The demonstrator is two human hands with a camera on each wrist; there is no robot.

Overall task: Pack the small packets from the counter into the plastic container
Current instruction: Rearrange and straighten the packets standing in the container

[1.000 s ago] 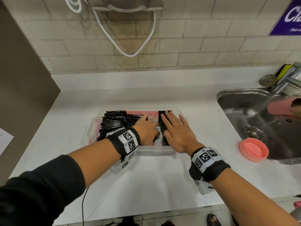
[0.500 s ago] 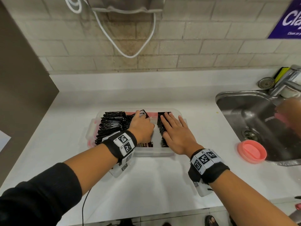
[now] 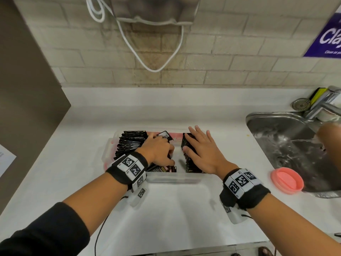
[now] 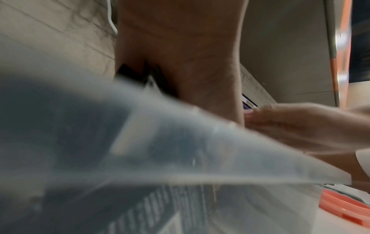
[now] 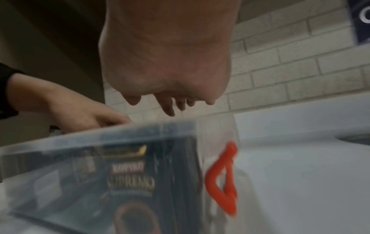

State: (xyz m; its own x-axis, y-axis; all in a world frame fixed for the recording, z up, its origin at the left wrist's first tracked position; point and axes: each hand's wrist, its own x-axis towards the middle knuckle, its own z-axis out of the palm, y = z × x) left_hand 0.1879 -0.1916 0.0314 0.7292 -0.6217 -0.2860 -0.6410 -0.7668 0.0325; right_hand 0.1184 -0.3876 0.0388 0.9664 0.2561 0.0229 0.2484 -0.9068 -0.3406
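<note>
Clear plastic container (image 3: 173, 177) on the white counter (image 3: 166, 218), holding black packets (image 3: 129, 145). Left hand (image 3: 156, 152), fingers curled, grips several packets; right hand (image 3: 201, 152), fingers straight, rests flat on the right-hand stack (image 3: 186, 145).

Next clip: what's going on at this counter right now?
A person is packing black packets into a clear plastic container on a white counter. The left hand grips several packets in the middle of the container. The right hand lies flat, fingers straight, on an upright row of packets at the container's right end. No loose packets show on the counter. Beside it, water runs in the sink, and a pink lid sits on the sink's near edge.
</note>
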